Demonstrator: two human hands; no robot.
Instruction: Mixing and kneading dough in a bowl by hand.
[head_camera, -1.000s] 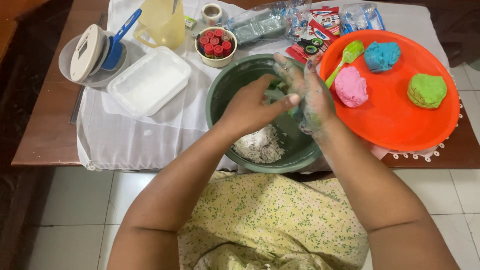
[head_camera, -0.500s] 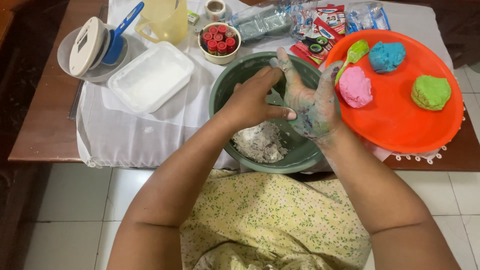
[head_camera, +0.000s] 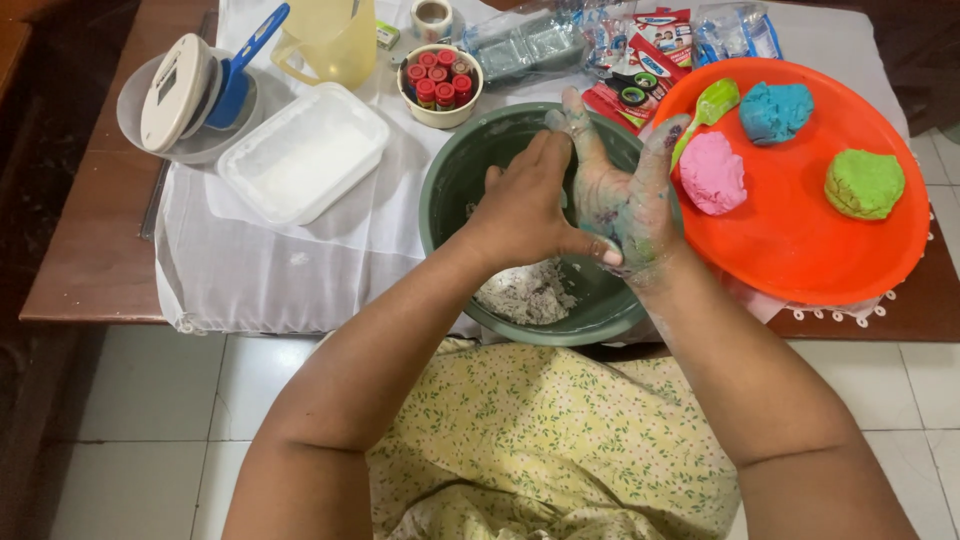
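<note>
Left hand (head_camera: 525, 210) rubs sticky residue off flat-open, empty right hand (head_camera: 625, 195) over round green plastic bowl (head_camera: 450, 190), crumbly grey dough (head_camera: 525, 292) at bowl's 6 o'clock. Tip: scrape fingertip-to-wrist so bits drop inside.

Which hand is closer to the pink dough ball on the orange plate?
The right hand: its thumb nearly reaches the pink dough ball. The left hand is farther away, over the green bowl, rubbing the right palm.
</note>
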